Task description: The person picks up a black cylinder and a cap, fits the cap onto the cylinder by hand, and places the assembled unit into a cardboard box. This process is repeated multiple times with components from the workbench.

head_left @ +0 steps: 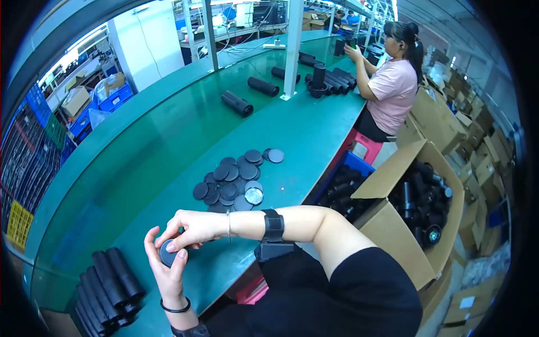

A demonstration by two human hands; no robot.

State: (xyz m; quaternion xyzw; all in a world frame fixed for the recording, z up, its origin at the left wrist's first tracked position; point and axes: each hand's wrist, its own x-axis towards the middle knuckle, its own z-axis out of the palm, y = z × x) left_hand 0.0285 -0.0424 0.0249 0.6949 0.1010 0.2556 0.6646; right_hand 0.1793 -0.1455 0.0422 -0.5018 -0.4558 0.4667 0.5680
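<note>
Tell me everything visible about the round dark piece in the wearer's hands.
The round piece looks dark blue-grey, smooth and matt, possibly plastic. Its circular face is turned up toward the camera; fingers cover part of its edge, so its depth and underside can't be judged. It is held at the near part of the green table, between the left hand and the right hand, with fingers of both touching it. No damage shows at this size.

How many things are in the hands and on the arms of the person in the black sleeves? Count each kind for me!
Dark round disc between left hand and right hand: 1
Thin bracelets, one black, one silvery: 2
Wide black straps, right arm and left arm: 2
Total: 5
</note>
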